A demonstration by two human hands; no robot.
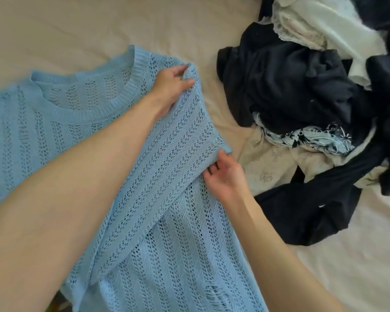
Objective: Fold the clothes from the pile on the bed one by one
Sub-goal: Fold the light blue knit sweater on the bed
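The light blue open-knit sweater lies flat on the bed with its ribbed neckline away from the person, and the pile of dark and pale clothes sits just beside the sweater's right edge. The left hand pinches the sweater's right shoulder, fingers curled over a ridge of knit; the right hand holds the cuff end of the right sleeve, its fingers tucked under the fabric and thumb against the hem. The step in hand looks like folding that sleeve inward across the sweater's body. To do it well, the shoulder pinch should act as the hinge while the cuff is carried toward the sweater's middle, keeping the sleeve taut enough to lie without a twist. The loose, holey knit will likely stretch and snag, so light tension and a smoothing pass after laying it down would help, keeping it off the pile beside the sweater.
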